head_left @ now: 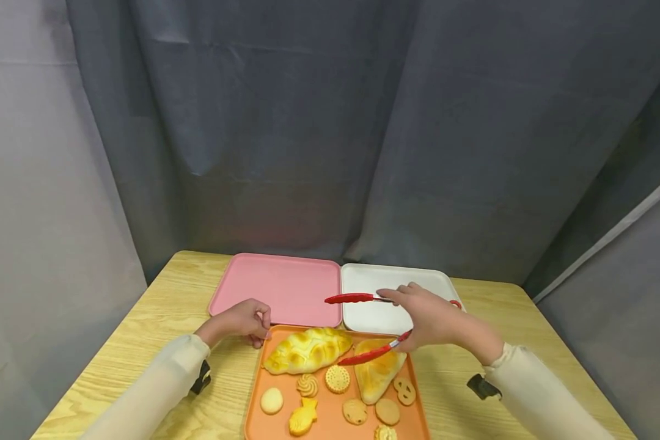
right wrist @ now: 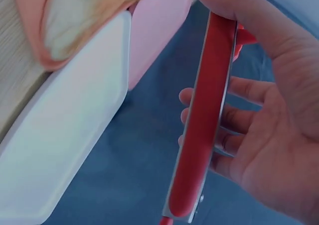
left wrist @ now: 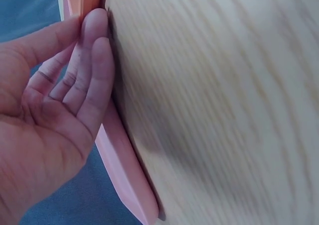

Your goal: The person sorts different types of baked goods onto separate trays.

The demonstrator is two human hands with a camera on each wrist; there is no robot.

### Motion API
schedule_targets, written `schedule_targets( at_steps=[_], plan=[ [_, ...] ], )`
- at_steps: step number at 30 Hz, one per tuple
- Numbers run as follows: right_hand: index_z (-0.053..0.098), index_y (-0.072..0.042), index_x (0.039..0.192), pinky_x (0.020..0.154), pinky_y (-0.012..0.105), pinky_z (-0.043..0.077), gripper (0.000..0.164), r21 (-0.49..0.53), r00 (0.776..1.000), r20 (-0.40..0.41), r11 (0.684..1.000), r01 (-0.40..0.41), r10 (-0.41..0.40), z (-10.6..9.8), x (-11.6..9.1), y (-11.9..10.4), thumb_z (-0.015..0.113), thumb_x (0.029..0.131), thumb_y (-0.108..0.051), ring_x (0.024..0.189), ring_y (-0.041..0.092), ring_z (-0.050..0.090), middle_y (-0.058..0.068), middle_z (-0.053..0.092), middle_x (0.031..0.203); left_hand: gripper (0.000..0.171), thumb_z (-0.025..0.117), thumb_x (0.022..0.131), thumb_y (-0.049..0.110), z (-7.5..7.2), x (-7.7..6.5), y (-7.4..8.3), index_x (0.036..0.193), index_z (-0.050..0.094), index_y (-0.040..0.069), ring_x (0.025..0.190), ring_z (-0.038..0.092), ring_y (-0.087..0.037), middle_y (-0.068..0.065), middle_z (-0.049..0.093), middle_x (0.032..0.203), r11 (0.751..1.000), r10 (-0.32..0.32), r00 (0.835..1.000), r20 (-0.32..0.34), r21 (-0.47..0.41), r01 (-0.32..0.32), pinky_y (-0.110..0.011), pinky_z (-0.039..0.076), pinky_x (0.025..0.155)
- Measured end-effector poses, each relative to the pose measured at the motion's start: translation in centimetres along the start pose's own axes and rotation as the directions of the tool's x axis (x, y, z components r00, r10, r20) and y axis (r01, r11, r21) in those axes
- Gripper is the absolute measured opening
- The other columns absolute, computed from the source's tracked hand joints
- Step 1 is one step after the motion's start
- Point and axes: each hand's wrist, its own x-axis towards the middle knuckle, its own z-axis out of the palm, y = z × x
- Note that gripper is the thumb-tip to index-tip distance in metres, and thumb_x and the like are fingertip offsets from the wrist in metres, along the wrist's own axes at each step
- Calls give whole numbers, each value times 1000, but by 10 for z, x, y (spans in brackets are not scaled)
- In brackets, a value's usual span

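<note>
My left hand [head_left: 244,321] is at the far left corner of the orange tray [head_left: 275,428], its thumb and fingertips pinching the rim [left wrist: 88,1]. In my right hand [head_left: 431,315] I hold red-and-metal tongs [head_left: 365,355], thumb on one arm and fingers on the other. Their tips are spread wide above the tray's far side, with nothing between them. A braided loaf [head_left: 308,351] lies at the back of the tray. To its right is a triangular bread [head_left: 376,379], partly overlapped by the lower tong tip. Nearer me are a round biscuit [head_left: 338,379], a swirl cookie [head_left: 307,385] and a fish-shaped piece [head_left: 303,417].
Behind the orange tray, a pink tray [head_left: 280,287] and a white tray [head_left: 371,318] stand side by side on the wooden table [head_left: 473,391]. Also on the orange tray are a pale round piece [head_left: 272,401], a pretzel cookie [head_left: 404,391] and other cookies. Grey curtains [head_left: 286,134] hang behind.
</note>
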Motion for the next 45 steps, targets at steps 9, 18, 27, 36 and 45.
schedule_targets(
  at_steps=[9,18,27,36,45],
  plan=[
    [57,-9,140,84,41,54,94,-135,998,4,989,66,-66,16,28,-26,95,63,-46,98,22,56,7,68,114,15,69,86,-6,-1,-2,4,79,58,0,53,67,-16,-12,74,72,998,-45,999,-18,36,45,-28,56,54],
    [60,-10,139,87,42,52,92,-215,995,10,972,100,-101,28,34,-28,95,63,-49,100,24,56,8,68,114,15,71,85,-7,6,-2,13,77,59,-3,53,67,-18,-18,73,72,996,-9,999,-47,90,14,-32,58,54],
    [65,-12,134,85,40,54,79,-233,991,-9,964,128,-134,31,36,-27,93,68,-46,97,23,60,6,70,110,17,70,84,-9,8,1,14,75,59,-1,51,65,-15,-16,73,71,995,-34,997,-62,89,40,-32,59,55],
    [69,-14,129,83,39,53,69,-226,989,-10,964,141,-147,32,36,-25,92,70,-42,90,21,59,4,71,102,17,71,85,-8,11,7,16,75,60,0,50,65,-17,-15,73,69,992,-54,996,-66,114,61,-30,57,53],
    [73,-15,123,80,36,51,61,-235,973,-89,954,186,-211,30,33,-20,91,70,-41,86,19,60,1,71,95,16,70,84,-9,12,10,16,75,59,0,49,64,-16,-15,73,69,995,-37,997,-71,88,44,-29,57,52]
  ],
)
